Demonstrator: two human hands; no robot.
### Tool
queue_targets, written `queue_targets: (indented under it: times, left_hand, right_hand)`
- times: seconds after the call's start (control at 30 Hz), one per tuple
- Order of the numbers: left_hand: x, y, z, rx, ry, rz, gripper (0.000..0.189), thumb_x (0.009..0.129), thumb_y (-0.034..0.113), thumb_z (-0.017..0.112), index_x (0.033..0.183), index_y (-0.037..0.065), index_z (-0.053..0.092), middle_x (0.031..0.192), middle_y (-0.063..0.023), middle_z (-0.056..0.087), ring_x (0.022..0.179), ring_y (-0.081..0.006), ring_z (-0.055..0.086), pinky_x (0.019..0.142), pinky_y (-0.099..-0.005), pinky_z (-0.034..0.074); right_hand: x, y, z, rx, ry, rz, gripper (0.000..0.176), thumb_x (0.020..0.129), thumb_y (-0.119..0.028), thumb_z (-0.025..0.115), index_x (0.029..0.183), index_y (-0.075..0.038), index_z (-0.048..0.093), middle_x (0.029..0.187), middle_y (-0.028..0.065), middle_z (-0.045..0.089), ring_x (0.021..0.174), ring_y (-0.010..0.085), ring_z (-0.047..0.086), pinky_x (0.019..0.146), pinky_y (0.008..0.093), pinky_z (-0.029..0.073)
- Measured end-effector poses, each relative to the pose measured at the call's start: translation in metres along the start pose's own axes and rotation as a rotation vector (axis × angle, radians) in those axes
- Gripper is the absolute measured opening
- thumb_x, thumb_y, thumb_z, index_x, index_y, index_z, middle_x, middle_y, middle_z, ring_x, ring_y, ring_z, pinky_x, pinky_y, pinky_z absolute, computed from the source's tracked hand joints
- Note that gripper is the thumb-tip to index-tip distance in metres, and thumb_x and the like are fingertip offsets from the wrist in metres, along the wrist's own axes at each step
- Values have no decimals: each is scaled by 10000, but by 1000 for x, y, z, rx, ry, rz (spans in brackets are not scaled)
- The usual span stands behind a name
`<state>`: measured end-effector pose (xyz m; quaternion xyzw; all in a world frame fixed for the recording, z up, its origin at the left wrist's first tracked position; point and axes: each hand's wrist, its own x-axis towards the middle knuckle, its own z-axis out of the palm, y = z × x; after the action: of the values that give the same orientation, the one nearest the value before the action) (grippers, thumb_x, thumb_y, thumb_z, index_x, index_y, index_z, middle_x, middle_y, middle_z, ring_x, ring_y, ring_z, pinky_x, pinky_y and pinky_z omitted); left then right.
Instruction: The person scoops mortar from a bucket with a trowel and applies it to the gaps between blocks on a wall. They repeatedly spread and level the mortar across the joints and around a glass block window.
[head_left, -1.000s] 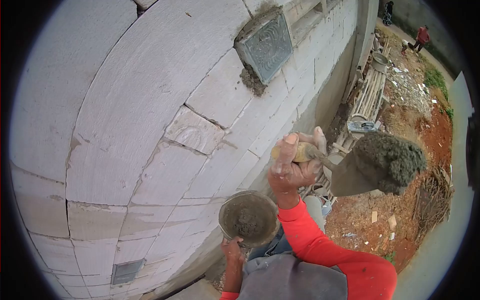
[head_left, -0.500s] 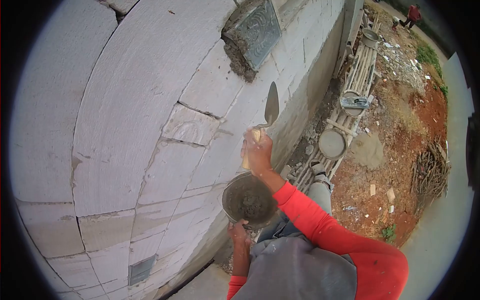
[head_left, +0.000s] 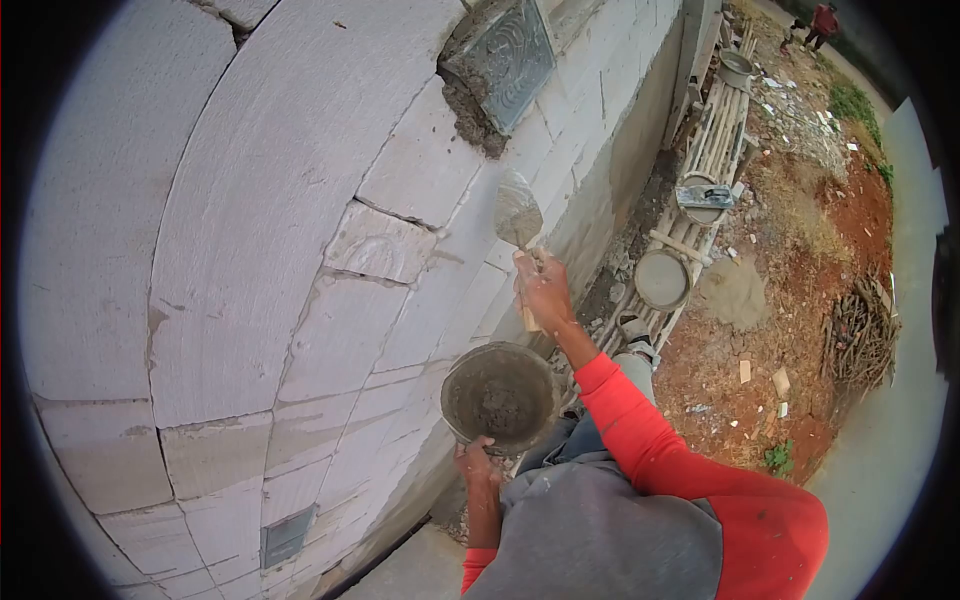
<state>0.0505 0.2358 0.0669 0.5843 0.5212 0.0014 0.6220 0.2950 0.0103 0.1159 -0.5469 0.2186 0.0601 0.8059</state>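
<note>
My right hand is closed round the wooden handle of a pointed trowel. The trowel's blade points up, away from me, in front of the white block wall, with its broad face towards me and some grey smears on it. Lower down, my left hand grips the near rim of a round dark bucket. Grey mortar lies in the bottom of the bucket. Farther up the wall, a patterned grey vent block sits in rough mortar.
A bamboo scaffold platform runs along the wall at the right, bearing a round basin, another with a plastering float across it, and a farther bucket. A stick pile lies on red soil. Another person stands far off.
My right hand has moved slightly right and down with the trowel. The blade has turned from nearly edge-on to show its broad face. The bucket has stayed nearly in place in my left hand.
</note>
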Motion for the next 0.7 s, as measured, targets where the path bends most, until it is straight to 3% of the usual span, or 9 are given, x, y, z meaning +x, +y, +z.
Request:
queue_targets:
  times: [0.1,0.2,0.3,0.7]
  left_hand:
    - [6,-4,-3,30,28,-6,451,717,-56,683,1138,101,633,868,-44,628,569,-194,551,430,-322,378]
    - [6,-2,-2,23,33,-4,470,716,-75,660,1152,101,665,903,-31,671,573,-169,589,385,-290,376]
    - [9,-3,-4,3,35,-6,477,716,-78,652,1156,104,683,921,-18,692,576,-152,605,366,-274,369]
    - [27,-5,-2,12,61,-47,402,722,-48,675,1078,138,681,866,12,681,579,-134,602,403,-270,392]
  right_hand:
    - [16,-14,12,700,-225,131,346,1086,-405,500,1022,-76,587,664,53,554,503,207,550,460,376,481]
    - [47,-14,29,1063,-546,194,392,1101,-437,450,929,-122,607,667,12,523,503,160,503,453,341,469]
    - [53,-24,55,1264,-563,137,404,1106,-423,424,905,-130,616,654,3,497,485,164,458,445,342,460]
    - [22,-88,90,1274,-552,170,354,1091,-419,402,897,-151,530,631,17,467,481,178,468,418,360,448]
